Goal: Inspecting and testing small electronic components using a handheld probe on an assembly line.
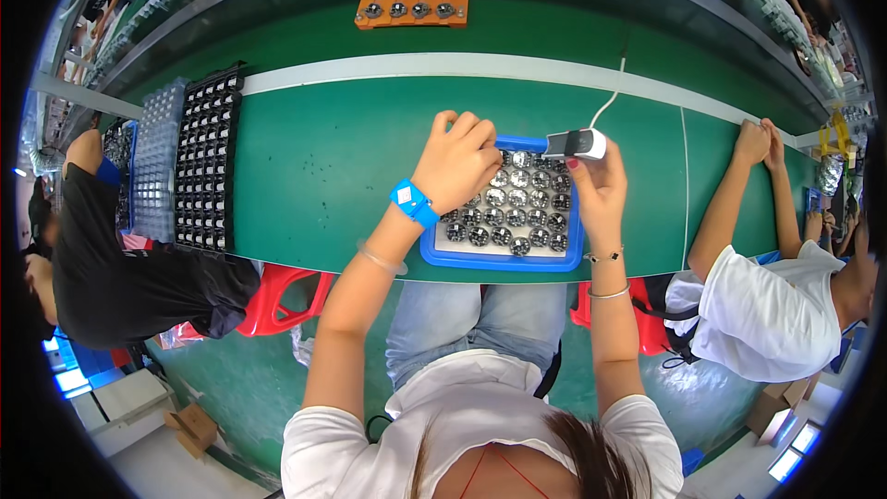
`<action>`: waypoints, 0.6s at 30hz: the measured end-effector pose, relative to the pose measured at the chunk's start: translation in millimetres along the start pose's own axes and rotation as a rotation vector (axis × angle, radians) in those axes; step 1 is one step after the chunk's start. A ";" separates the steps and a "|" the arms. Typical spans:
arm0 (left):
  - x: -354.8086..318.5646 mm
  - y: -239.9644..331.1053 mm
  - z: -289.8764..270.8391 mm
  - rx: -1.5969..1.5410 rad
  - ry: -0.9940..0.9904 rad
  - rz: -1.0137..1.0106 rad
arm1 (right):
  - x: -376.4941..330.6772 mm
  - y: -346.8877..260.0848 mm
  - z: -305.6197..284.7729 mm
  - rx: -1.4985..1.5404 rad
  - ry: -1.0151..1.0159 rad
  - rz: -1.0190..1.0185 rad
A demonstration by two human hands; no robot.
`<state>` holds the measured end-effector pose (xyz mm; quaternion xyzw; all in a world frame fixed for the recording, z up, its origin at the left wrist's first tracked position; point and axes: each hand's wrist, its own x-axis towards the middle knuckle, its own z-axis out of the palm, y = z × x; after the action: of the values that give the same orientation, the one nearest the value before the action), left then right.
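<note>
Sitting at a green workbench (323, 143), a person in a white T-shirt (480, 393) and blue jeans bends over a blue-rimmed tray (504, 261), just right of the centre of the frame. Rows of round, shiny metallic parts (494, 217) stand on the tray's pale bed. The right hand (601, 194), at the tray's upper right corner, grips a black-and-white handheld device (580, 143) between thumb and fingers, closed firmly around its white end; a white cable (605, 109) runs up from it. The left hand (459, 162) is over the tray's upper left edge, fingers bent and drawn together; their tips are hidden, so whether they hold a part cannot be told. A bright blue wristband (413, 202) circles the left wrist.

At the top centre, an orange rack (412, 22) carries more round parts in three rows. At the left of the bench, a black tray (205, 166) filled with white-topped pieces lies beside clear plastic trays (157, 166). A co-worker in black (139, 282) sits at the far left; at the right, another in a white shirt (762, 319) rests both forearms on the bench, hands together.
</note>
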<state>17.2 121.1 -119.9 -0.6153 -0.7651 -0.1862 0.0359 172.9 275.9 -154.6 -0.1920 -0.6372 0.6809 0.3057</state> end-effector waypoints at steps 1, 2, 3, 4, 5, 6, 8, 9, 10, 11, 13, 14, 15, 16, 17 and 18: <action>0.2 -0.3 2.9 -0.013 -0.018 -0.008 | 1.4 0.7 -4.1 0.028 -0.006 -0.016; 0.8 0.1 4.9 -0.026 -0.036 -0.016 | 1.2 1.7 -7.6 0.026 -0.005 -0.018; 2.0 1.4 6.2 -0.027 -0.034 -0.015 | 0.8 2.9 -10.6 0.005 -0.016 -0.018; 5.2 4.4 5.9 -0.054 -0.018 -0.028 | 0.1 4.1 -13.4 -0.017 -0.026 -0.018; 8.0 7.2 6.8 -0.081 -0.003 -0.042 | -0.6 4.9 -16.0 -0.019 -0.025 -0.019; 10.8 9.2 9.2 -0.083 -0.001 -0.042 | -1.6 5.5 -18.3 -0.065 -0.049 -0.018; 15.7 11.7 12.7 -0.095 0.018 0.000 | -3.1 4.7 -19.2 -0.109 -0.076 -0.018; 16.6 11.5 14.1 -0.093 0.019 -0.002 | -3.6 3.8 -19.0 -0.162 -0.104 -0.010; 18.6 11.4 16.5 -0.053 -0.009 0.030 | -3.2 2.6 -20.0 -0.217 -0.131 -0.003; 19.9 11.6 17.7 -0.012 -0.038 0.063 | -2.9 1.6 -16.3 -0.262 -0.086 -0.048; 19.2 12.4 16.7 -0.061 0.010 0.054 | -2.1 0.4 -15.7 -0.278 -0.110 -0.054; 18.5 12.8 15.9 -0.110 0.056 0.046 | -2.1 0.2 -15.3 -0.292 -0.133 -0.058; 18.4 13.4 15.1 -0.109 0.056 0.047 | -2.2 0.2 -14.8 -0.289 -0.140 -0.051; 18.4 14.5 14.0 -0.139 0.081 0.050 | -2.6 -0.2 -13.2 -0.288 -0.139 -0.051; 18.4 15.7 12.9 -0.169 0.105 0.054 | -3.0 -0.8 -10.9 -0.276 -0.136 -0.045; 19.0 17.6 10.9 -0.169 0.105 0.054 | -3.3 -1.1 -9.8 -0.264 -0.133 -0.039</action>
<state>31.3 145.4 -120.4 -0.6262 -0.7268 -0.2808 0.0289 181.9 281.0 -155.1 -0.1726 -0.7436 0.5964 0.2481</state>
